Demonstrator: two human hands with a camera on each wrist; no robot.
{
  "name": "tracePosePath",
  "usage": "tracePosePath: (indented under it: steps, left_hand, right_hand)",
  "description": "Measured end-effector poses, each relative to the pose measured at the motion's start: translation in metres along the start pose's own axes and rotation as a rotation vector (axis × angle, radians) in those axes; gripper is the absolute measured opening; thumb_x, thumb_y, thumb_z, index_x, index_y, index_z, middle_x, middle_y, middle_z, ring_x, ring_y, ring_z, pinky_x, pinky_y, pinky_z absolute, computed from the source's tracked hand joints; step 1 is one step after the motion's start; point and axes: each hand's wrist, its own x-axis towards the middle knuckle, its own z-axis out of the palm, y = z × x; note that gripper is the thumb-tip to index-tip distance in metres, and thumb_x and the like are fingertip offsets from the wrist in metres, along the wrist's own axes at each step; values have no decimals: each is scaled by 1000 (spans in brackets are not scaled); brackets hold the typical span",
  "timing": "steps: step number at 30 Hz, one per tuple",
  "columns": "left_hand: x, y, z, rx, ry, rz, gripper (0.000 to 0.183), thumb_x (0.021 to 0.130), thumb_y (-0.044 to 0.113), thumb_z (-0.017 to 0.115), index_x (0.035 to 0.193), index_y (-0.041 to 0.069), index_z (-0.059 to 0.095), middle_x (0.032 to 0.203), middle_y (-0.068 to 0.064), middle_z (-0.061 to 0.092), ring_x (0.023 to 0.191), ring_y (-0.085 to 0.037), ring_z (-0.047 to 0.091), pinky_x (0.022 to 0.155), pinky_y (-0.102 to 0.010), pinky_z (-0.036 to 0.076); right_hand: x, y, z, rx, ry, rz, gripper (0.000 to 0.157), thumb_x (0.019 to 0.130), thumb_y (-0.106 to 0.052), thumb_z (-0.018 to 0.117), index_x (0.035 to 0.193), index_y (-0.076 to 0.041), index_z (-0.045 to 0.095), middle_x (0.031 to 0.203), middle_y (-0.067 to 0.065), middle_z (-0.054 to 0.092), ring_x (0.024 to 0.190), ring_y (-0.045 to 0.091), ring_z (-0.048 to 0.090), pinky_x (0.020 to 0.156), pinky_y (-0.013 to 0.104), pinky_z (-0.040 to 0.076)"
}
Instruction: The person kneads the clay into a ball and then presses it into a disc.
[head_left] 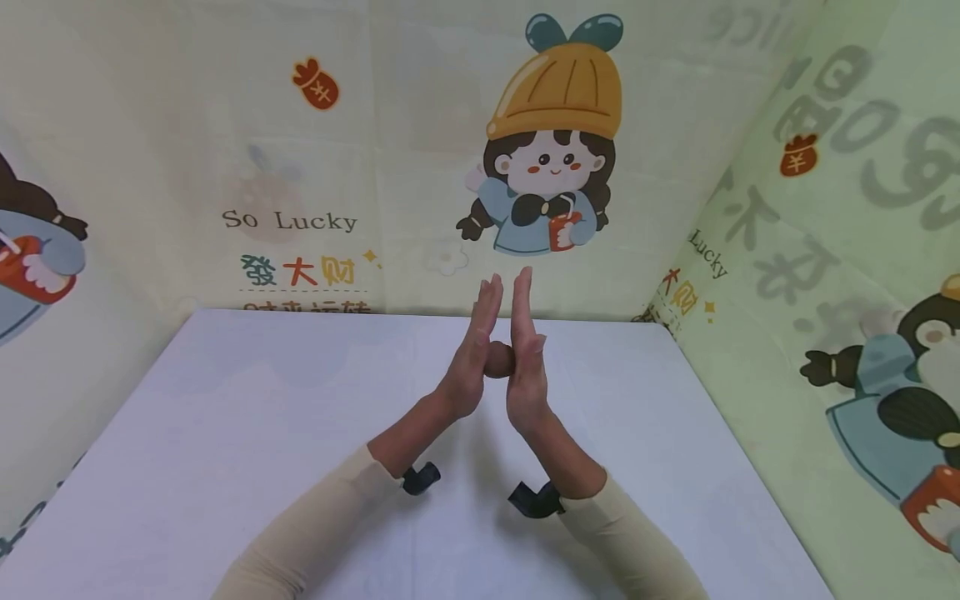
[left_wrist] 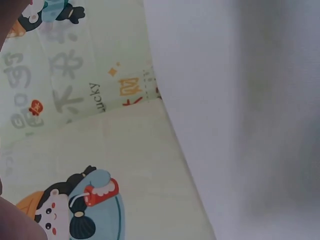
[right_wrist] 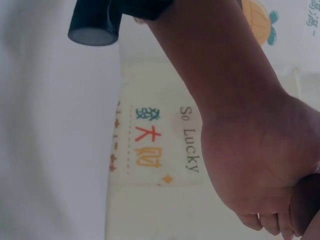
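Observation:
A smooth brown ball (head_left: 498, 360) sits between the palms of my two hands, held up over the white table (head_left: 300, 400). My left hand (head_left: 471, 354) presses against its left side with fingers straight and pointing up. On the other side, my right hand (head_left: 528, 358) is flat against the ball, its fingers also straight. The right wrist view shows the left hand's palm (right_wrist: 255, 160) with part of the dark ball (right_wrist: 307, 205) at the right edge. Only blurred bits of a hand (left_wrist: 17, 225) enter the left wrist view, where the ball is out of sight.
Black wrist cameras (head_left: 422, 478) hang below both forearms, just above the tabletop. A cloth backdrop (head_left: 420, 167) with cartoon figures and lettering rises behind the table's far edge. Another printed cloth (head_left: 750, 350) stands along the right side, and the left side is covered too.

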Motion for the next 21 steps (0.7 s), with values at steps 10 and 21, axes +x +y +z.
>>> tracePosePath:
  steps: [10, 21]
  left_hand:
    - [-8, 12, 13, 8, -61, 16, 86, 108, 65, 8, 168, 4, 2, 177, -7, 1, 161, -25, -10, 124, -60, -5]
    - [-6, 34, 17, -53, -23, 27, 84, 108, 65, 9, 168, 7, -3, 177, -2, -6, 161, -23, -11, 124, -56, -6]
  right_hand:
    - [12, 1, -16, 21, 59, 37, 88, 107, -68, 15, 168, -8, -5, 176, -3, -8, 160, 15, -9, 125, 45, -9]
    - [11, 7, -17, 152, 76, 168, 95, 104, -75, 20, 169, -11, -2, 176, -6, -1, 160, 18, 3, 119, 32, 23]
